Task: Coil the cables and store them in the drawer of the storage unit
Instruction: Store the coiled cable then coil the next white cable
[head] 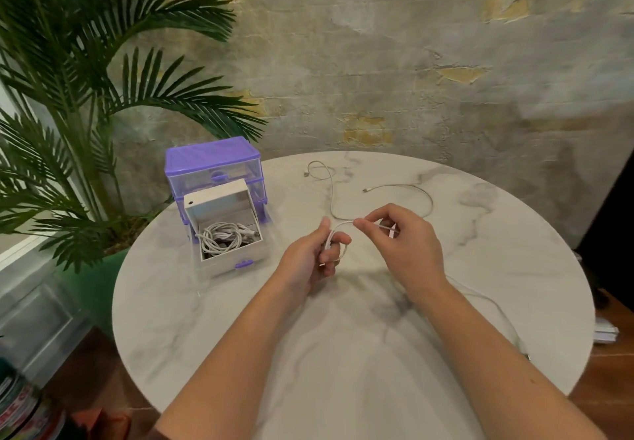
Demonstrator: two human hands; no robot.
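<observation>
My left hand and my right hand hold one white cable between them above the middle of the round marble table. The left hand grips a small loop of it; the right pinches it just to the right. This cable trails under my right forearm to the table's right edge. A second white cable lies loose behind my hands. The purple storage unit stands at the back left, its bottom drawer pulled out with coiled white cables inside.
A palm plant in a green pot stands left of the table, close behind the storage unit. A rough plaster wall rises behind. Magazines lie on the floor at the lower left.
</observation>
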